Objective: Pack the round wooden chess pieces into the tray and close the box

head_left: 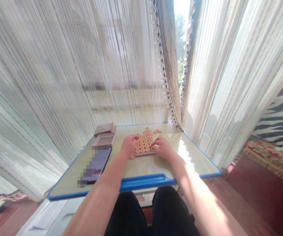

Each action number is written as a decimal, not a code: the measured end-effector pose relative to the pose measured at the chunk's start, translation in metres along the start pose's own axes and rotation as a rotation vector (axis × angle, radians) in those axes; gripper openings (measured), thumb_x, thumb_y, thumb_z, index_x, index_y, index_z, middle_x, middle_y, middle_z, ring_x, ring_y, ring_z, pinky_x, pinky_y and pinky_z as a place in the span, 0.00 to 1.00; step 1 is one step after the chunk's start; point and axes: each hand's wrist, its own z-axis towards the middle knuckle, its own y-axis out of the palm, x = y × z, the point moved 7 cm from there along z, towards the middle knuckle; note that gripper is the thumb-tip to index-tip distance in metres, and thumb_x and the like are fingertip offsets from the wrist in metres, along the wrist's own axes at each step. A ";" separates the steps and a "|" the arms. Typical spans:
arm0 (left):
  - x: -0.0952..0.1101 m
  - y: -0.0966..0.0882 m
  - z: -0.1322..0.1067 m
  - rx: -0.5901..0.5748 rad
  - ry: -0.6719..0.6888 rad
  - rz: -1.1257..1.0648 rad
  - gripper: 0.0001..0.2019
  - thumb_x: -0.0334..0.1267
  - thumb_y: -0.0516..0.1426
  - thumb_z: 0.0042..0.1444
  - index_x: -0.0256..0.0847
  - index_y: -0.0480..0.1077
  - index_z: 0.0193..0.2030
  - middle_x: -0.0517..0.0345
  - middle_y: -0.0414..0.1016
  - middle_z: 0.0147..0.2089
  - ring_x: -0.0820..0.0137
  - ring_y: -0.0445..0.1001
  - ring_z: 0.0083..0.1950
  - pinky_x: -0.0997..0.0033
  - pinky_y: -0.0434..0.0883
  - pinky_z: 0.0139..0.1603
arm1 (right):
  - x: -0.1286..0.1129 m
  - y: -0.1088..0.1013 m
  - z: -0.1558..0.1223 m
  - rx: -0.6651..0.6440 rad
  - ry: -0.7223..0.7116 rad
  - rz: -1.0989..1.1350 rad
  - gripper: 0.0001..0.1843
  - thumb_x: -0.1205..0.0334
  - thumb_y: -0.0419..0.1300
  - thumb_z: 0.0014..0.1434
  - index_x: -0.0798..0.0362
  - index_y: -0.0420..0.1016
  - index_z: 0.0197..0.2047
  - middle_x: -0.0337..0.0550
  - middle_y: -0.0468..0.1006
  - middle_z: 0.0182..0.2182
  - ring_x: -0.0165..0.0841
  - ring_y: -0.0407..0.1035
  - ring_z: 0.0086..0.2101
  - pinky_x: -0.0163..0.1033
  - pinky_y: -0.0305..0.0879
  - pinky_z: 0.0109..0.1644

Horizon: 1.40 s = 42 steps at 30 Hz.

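Round wooden xiangqi pieces (142,146) with red and dark marks stand in rows in a shallow box (145,153) in front of me. At the left side of the rows is my left hand (129,144), its fingers curled in over the pieces; what they hold is hidden. My right hand (162,148) is at the right side, fingers bent and closed on a piece at the edge of the rows. One loose piece (132,156) lies by the box's near left corner. More pieces (148,132) are heaped behind the box.
An open shallow tray (104,140) and a closed box (104,128) lie at the table's back left. Nearer is a dark tablet-like object (99,164), partly pixelated. A few pieces (157,131) lie apart at the back right. String curtains hang behind the blue-edged table (192,167).
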 end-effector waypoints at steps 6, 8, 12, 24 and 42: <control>-0.012 0.000 0.000 0.057 -0.015 0.042 0.19 0.21 0.46 0.44 0.36 0.74 0.36 0.51 0.78 0.39 0.65 0.74 0.44 0.62 0.70 0.50 | 0.002 0.005 0.000 -0.026 -0.010 -0.010 0.09 0.69 0.57 0.50 0.50 0.79 0.31 0.43 0.73 0.33 0.34 0.66 0.39 0.42 0.61 0.49; -0.015 -0.002 0.000 0.099 -0.002 0.072 0.19 0.21 0.47 0.43 0.37 0.74 0.36 0.52 0.78 0.39 0.65 0.74 0.43 0.62 0.71 0.49 | 0.002 0.005 0.000 -0.033 -0.010 -0.020 0.09 0.69 0.57 0.50 0.50 0.79 0.30 0.43 0.73 0.33 0.34 0.65 0.39 0.42 0.60 0.49; -0.016 0.000 -0.002 0.108 0.005 0.116 0.19 0.21 0.47 0.43 0.37 0.74 0.36 0.52 0.78 0.39 0.65 0.74 0.42 0.63 0.72 0.47 | 0.000 0.001 -0.001 -0.042 -0.005 -0.025 0.10 0.68 0.58 0.49 0.50 0.78 0.34 0.43 0.73 0.35 0.35 0.65 0.41 0.42 0.59 0.50; -0.013 0.007 -0.004 -0.002 0.006 0.151 0.16 0.24 0.49 0.45 0.39 0.76 0.33 0.54 0.78 0.36 0.66 0.74 0.41 0.67 0.70 0.46 | 0.002 0.003 -0.003 -0.121 0.055 -0.004 0.07 0.68 0.59 0.48 0.50 0.77 0.31 0.40 0.73 0.29 0.32 0.65 0.34 0.38 0.59 0.40; -0.017 0.011 -0.003 -0.060 0.004 0.149 0.14 0.28 0.48 0.50 0.39 0.75 0.35 0.52 0.78 0.40 0.65 0.73 0.44 0.66 0.68 0.49 | 0.024 0.008 0.009 -0.025 0.208 0.033 0.10 0.65 0.57 0.53 0.50 0.80 0.34 0.42 0.72 0.30 0.32 0.66 0.32 0.39 0.63 0.43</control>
